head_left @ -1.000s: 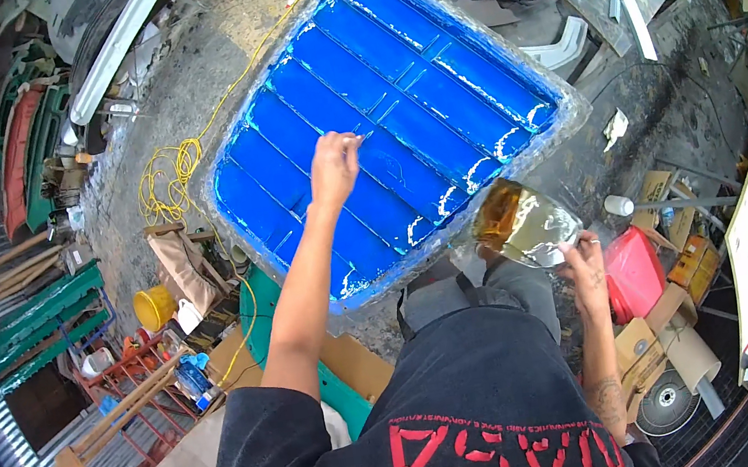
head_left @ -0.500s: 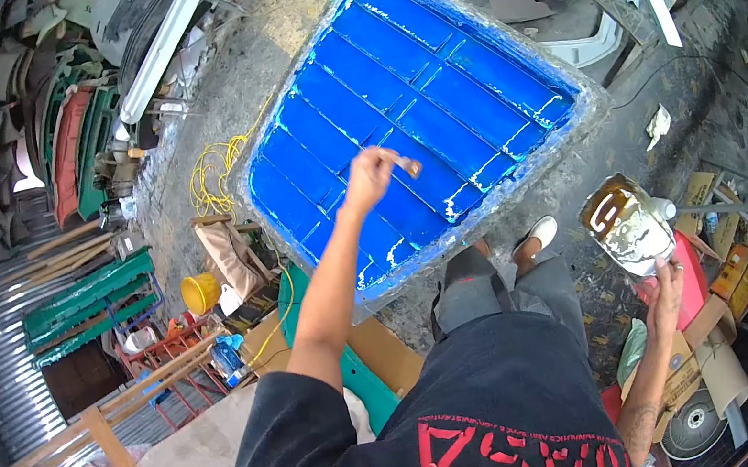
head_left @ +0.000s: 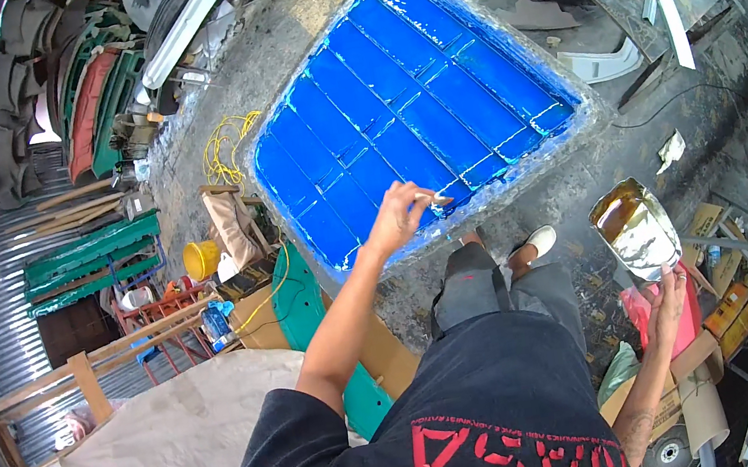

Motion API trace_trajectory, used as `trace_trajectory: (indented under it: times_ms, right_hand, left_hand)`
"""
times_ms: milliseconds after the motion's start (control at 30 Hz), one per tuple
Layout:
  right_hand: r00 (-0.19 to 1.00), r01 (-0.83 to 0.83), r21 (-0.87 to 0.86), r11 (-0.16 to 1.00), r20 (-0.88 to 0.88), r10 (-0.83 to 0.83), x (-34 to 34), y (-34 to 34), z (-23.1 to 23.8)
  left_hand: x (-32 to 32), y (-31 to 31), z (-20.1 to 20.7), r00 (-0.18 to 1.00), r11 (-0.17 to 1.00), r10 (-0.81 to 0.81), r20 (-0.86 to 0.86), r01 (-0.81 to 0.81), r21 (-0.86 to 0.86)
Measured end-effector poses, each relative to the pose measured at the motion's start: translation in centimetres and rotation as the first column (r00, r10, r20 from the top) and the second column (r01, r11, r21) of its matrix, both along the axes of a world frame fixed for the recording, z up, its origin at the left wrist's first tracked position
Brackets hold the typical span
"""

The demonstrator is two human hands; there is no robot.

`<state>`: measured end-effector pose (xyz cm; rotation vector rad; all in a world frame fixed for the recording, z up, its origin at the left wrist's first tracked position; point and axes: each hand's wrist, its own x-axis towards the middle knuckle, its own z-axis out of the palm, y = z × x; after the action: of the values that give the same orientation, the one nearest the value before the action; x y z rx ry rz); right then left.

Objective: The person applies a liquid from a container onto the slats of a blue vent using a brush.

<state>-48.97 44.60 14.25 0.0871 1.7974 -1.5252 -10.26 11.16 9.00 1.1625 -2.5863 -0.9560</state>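
Grip, right hand [head_left: 670, 303]: fingers wrapped around the base of a cut-open container [head_left: 635, 229] holding amber liquid, raised at the person's right.
Grip, left hand [head_left: 399, 218]: pinching a small brush [head_left: 437, 197], arm outstretched.
Brush position: over the near edge of the blue ribbed panel [head_left: 408, 103].
Panel: flat on the concrete floor [head_left: 695, 118].
Farther left: yellow cord [head_left: 226, 149].

Concrete floor [head_left: 331, 8]: blue ribbed panel [head_left: 403, 103], yellow cord [head_left: 226, 149].

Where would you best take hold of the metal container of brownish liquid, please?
Grip the metal container low on its outer wall, coming from underneath on the near side, as the right hand is placed now. Its mouth is open and it holds brownish liquid, so it should probably be carried upright from below.
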Motion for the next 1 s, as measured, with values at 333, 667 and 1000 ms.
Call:
trace_trajectory:
  times_ms: [333, 667, 1000]
  right_hand:
    - [0.985, -0.151, 0.008, 0.989, -0.087, 0.151, -5.1, -0.3, 0.6]
    - [0.981, -0.194, -0.069, 0.978, -0.034, 0.192, -7.5, -4.4, 0.9]
    - [0.972, -0.22, -0.092, 0.971, -0.102, 0.211, -4.6, -12.2, 5.6]
  left_hand:
    - [2.3, -11.7, -3.4, 0.929, 0.871, 0.367, -0.055, -0.363, -0.33]
    - [-2.3, 3.7, 0.9, 0.992, 0.991, 0.124, 0.005, -0.123, -0.052]
    - [1.9, -10.6, -4.7, 0.908, 0.934, 0.354, -0.223, -0.33, 0.138]
